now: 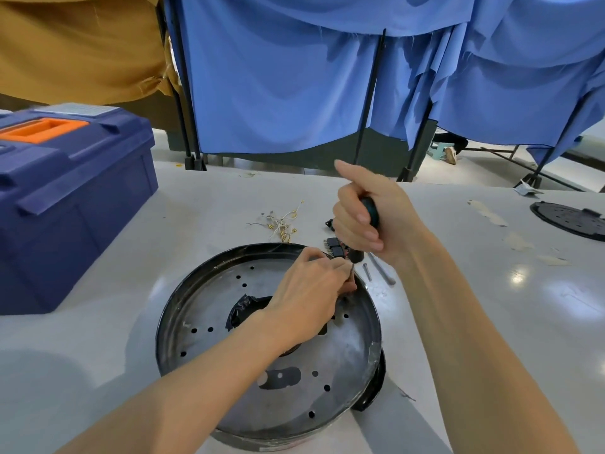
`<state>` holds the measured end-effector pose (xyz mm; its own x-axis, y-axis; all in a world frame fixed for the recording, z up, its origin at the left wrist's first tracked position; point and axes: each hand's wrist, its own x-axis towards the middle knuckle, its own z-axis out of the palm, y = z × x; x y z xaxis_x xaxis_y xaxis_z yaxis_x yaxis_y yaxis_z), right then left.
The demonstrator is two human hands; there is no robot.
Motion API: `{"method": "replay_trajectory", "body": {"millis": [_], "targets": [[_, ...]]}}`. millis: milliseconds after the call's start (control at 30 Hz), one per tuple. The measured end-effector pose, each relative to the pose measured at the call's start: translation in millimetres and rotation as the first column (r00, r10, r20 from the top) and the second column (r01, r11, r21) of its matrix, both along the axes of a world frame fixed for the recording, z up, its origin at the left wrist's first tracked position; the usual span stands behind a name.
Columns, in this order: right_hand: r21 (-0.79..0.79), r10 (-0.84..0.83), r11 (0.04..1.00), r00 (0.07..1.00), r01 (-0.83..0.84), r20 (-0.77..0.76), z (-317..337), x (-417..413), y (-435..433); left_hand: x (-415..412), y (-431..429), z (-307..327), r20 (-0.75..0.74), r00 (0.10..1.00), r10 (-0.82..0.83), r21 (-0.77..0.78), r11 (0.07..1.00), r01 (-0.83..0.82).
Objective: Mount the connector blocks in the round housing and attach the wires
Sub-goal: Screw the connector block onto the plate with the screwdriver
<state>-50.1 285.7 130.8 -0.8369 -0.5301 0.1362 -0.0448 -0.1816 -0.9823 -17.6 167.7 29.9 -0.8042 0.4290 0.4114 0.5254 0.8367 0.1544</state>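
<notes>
Round housing (343, 381), a shallow dark metal pan with holes in its floor, sits on the white desk (98, 355) at lower centre of the frame, its near edge close to the desk's front. Open desk lies to its left and right. A blue toolbox (65, 198) stands well apart at the left edge, and a second round plate (569, 224) lies at the far right. Just beyond the housing's upper rim lie black connector blocks (335, 247), loose wires (283, 222) and two metal pins (381, 268). Blue curtains (294, 93) hang behind the desk.

The right hand (363, 221) is above the upper right rim, fist closed around an upright screwdriver (371, 209), thumb raised. The left hand (311, 296) reaches across the housing from the lower left, fingertips pinching the screwdriver's thin shaft at the rim. What lies under the tip is hidden.
</notes>
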Motion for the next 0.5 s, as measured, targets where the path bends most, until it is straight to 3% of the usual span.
{"method": "replay_trajectory", "body": {"millis": [33, 100, 133, 200, 233, 267, 333, 400, 500], "targets": [[-0.024, -0.03, 0.999, 1.0, 0.031, 0.007, -2.2, 1.7, -4.5, 1.0, -1.4, -0.2, -0.007, 1.0, -0.003, 0.022, 1.0, 0.004], [-0.104, -0.266, 0.959, 0.964, 0.262, -0.02, -8.2, 7.8, -15.2, 2.5, -2.9, 0.1, -0.003, 1.0, -0.014, 0.076, 0.997, 0.014], [-0.168, -0.433, 0.891, 0.901, 0.422, -0.036, -12.1, 10.2, -19.2, 2.2, -2.3, 0.4, 0.008, 1.0, -0.012, 0.066, 0.998, 0.011], [-0.307, -0.716, 0.661, 0.698, 0.685, 0.015, -18.1, 14.4, -23.5, 2.0, 2.0, 3.4, 0.007, 1.0, -0.001, 0.006, 1.0, 0.001], [-0.346, -0.771, 0.585, 0.635, 0.734, 0.044, -20.8, 15.2, -23.4, 2.4, 4.2, 5.0, 0.002, 1.0, -0.003, -0.002, 1.0, 0.003], [-0.354, -0.778, 0.573, 0.627, 0.739, 0.049, -22.8, 15.8, -21.6, 2.7, 4.6, 5.9, 0.001, 1.0, -0.006, 0.006, 1.0, 0.006], [-0.279, -0.657, 0.726, 0.754, 0.628, -0.011, -21.7, 13.5, -14.4, 0.1, 1.5, 1.8, -0.008, 1.0, -0.014, 0.04, 0.999, 0.014], [-0.142, -0.376, 0.92, 0.925, 0.365, -0.053, -9.9, 7.2, -3.8, -2.8, -0.7, -1.1, -0.028, 1.0, -0.004, 0.035, 0.999, 0.005], [0.0, -0.056, 0.998, 0.998, 0.056, -0.019, 2.2, -1.2, 5.1, -2.2, 0.9, -1.6, -0.016, 1.0, -0.005, -0.008, 1.0, 0.005]]}}
